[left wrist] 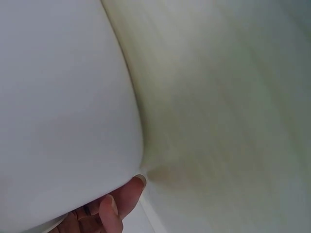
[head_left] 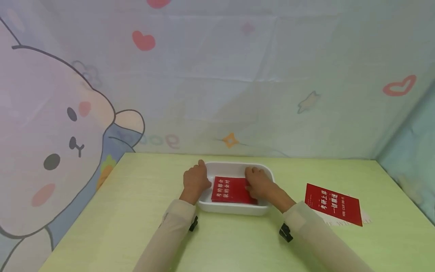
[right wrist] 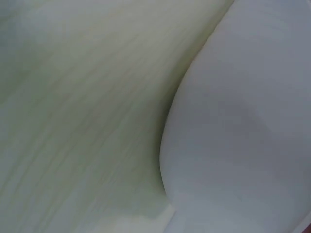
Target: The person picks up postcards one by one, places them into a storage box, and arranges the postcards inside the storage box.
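A white plastic basin (head_left: 234,209) stands near the far side of the table. In it lies a red card (head_left: 229,192) with white Chinese characters, its right end covered by my right hand. My left hand (head_left: 195,180) grips the basin's left end, with the thumb over the rim and the fingers outside. In the left wrist view those fingers (left wrist: 125,196) are against the basin's outer wall (left wrist: 68,107). My right hand (head_left: 261,185) reaches over the right rim and grasps the red card's right edge with curled fingers. The right wrist view shows the basin's outer wall (right wrist: 233,126) but no hand.
On the right of the pale yellow-green table (head_left: 153,211) lies another red card (head_left: 334,204) with white lettering, over a pale printed sheet (head_left: 366,218). A curtain (head_left: 217,94) with cartoon prints hangs behind the table's far edge.
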Demonstrator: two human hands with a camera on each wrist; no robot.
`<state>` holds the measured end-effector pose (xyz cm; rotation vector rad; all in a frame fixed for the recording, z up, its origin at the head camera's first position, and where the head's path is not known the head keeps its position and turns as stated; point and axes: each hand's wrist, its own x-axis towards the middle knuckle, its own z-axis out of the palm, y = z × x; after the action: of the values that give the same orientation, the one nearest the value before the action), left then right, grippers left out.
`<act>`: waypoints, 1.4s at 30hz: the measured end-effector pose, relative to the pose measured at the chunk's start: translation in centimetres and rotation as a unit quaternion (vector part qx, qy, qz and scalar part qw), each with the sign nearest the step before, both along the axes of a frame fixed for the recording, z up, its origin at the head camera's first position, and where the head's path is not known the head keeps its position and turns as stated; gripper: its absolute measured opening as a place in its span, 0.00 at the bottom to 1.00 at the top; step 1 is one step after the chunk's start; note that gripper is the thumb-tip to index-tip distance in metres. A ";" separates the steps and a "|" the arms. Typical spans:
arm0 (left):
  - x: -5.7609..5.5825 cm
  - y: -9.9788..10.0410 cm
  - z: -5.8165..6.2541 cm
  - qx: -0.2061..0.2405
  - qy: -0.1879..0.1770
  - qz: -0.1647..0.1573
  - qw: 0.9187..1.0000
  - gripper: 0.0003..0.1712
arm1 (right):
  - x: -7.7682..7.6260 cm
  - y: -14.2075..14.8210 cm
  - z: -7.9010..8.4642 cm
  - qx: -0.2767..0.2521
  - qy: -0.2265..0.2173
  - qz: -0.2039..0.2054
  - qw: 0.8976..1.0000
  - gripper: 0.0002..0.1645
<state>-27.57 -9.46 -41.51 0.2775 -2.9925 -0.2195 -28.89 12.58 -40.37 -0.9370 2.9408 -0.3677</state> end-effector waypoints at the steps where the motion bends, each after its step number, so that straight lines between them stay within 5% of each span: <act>1: 0.0 0.1 0.0 0.001 -0.002 -0.001 1.000 0.30 | 0.0 0.1 -0.1 0.001 0.002 0.001 1.000 0.16; 25: -0.4 -0.2 -0.5 0.005 -0.003 0.002 1.000 0.31 | 0.2 0.0 -0.2 -0.019 0.013 -0.003 1.000 0.06; 42: -0.6 -0.4 -0.7 -0.033 0.007 -0.013 0.999 0.26 | 0.8 1.1 0.2 -0.143 0.065 -0.008 0.988 0.08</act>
<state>-28.21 -9.86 -42.19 0.2290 -2.9847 -0.1245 -28.08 13.72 -40.17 -0.9998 3.0690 -0.7762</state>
